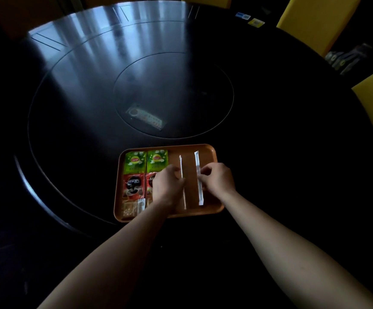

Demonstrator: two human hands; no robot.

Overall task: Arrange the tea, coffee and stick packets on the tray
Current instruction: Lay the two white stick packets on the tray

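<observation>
Both forearms reach in from the table's near edge over the orange tray (pixel 212 152). The left hand (pixel 166 186) curls, fingers pinched on the thin white stick packet (pixel 181 168); the right hand (pixel 217 180) pinches the wider stick packet (pixel 197 166) near the tray's right edge. Two green tea packets (pixel 146 161) fill the tray's far-left corner, red coffee packets (pixel 133 186) sit just nearer, one partly hidden by the left hand. Pale packets (pixel 128 208) at the near-left corner are hard to make out.

Head camera looks steeply down, close over the tray (pixel 212 150).
</observation>
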